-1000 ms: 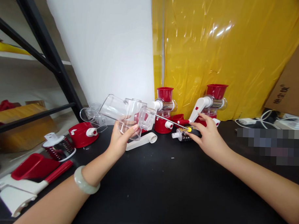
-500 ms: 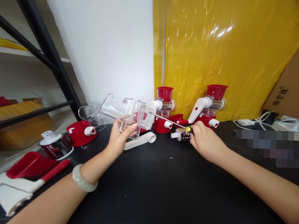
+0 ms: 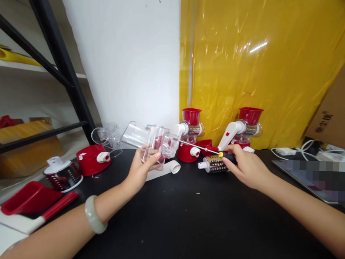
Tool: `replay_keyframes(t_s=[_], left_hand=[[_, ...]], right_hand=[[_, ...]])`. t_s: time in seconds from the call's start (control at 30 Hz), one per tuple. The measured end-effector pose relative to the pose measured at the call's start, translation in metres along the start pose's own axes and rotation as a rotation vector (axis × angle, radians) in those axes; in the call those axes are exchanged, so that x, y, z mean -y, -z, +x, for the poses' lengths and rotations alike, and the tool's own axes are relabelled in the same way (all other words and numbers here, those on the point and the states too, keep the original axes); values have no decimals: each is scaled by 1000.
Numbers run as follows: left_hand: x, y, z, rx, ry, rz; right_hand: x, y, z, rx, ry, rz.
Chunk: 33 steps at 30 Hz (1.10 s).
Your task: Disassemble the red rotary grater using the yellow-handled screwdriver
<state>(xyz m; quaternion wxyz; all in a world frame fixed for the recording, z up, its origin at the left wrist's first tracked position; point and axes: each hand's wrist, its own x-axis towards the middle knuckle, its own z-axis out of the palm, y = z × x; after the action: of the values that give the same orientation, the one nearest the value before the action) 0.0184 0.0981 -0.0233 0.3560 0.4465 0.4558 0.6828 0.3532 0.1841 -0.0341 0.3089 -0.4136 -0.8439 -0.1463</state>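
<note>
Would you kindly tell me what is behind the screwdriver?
Behind the screwdriver show a red base, a red bowl and, lower down, a metal drum. The drum's right end cannot be seen, because the right hand covers it.

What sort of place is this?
Possibly a small workshop, judging by the screwdriver in the right hand, a loose red base and grater drum on the black table, and two rotary graters standing behind.
</note>
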Motion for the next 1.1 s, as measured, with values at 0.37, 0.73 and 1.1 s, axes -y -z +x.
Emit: replay_keyframes(t_s=[0.37, 0.73, 1.1], left_hand=[[4, 8, -50, -23, 73, 71], [1, 1, -57, -86, 222, 135], [3, 9, -54, -62, 262, 200]], right_hand=[[-15, -8, -31, 50, 192, 317], [-18, 1, -52, 155, 7, 333], [-18, -5, -45, 129, 90, 419]])
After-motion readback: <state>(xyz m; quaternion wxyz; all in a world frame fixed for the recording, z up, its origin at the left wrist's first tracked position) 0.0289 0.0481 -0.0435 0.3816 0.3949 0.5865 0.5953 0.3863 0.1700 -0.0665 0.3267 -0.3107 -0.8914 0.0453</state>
